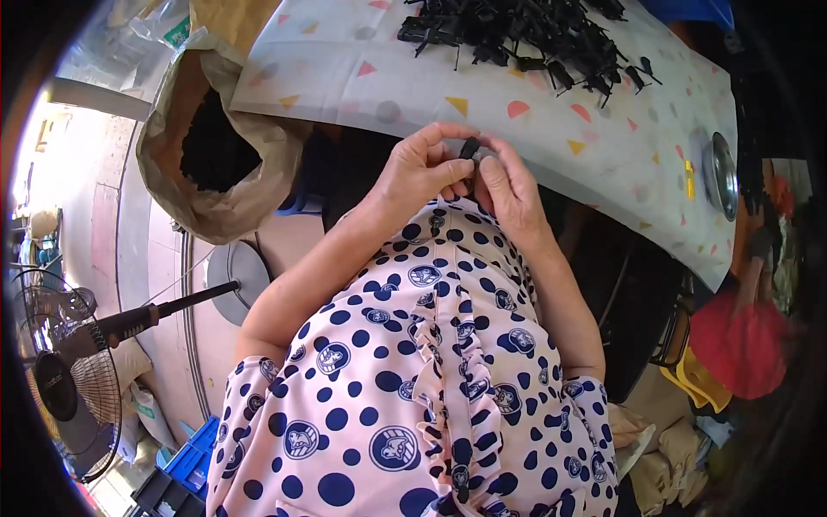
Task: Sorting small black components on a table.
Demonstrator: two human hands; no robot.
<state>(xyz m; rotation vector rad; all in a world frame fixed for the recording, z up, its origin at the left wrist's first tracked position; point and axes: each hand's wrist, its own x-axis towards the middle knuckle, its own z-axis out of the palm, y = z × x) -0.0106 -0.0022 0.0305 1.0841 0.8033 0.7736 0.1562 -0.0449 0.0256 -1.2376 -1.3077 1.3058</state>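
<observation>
Head cam: left hand (424, 168) has a small black part (469, 148) pinched by the near edge of the table (345, 77), right hand (515, 189) curled beside it, can't tell if that's gripping too.

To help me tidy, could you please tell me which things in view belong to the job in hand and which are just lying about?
Likely belonging:
small black piece between left hand and right hand
black pile
paper sack with black contents

Likely just about:
fan
blue crate
</observation>
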